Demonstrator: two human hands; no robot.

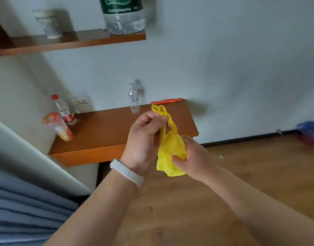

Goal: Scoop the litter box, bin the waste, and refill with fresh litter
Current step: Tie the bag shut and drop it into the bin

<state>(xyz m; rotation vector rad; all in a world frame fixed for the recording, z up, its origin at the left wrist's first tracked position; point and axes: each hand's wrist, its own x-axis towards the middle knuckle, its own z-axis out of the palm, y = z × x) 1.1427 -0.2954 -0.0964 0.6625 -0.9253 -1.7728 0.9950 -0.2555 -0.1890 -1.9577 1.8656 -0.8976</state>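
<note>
both hands (143, 139) (193, 157) gripping yellow bag (170, 150) over wood floor (259, 166), near orange table (106, 128) holding bottles (134, 98).

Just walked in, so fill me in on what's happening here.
A person is holding a yellow bag in both hands above the floor. The left hand pinches its handles up top, and the right hand grips the bunched body. No litter box or scoop is in view. Bottles sit on the table behind.

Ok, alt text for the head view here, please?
Both hands hold a crumpled yellow plastic bag in mid-air: the left hand pinches its handles, the right hand grips its body. Behind stands an orange wooden side table with two clear plastic bottles.
</note>
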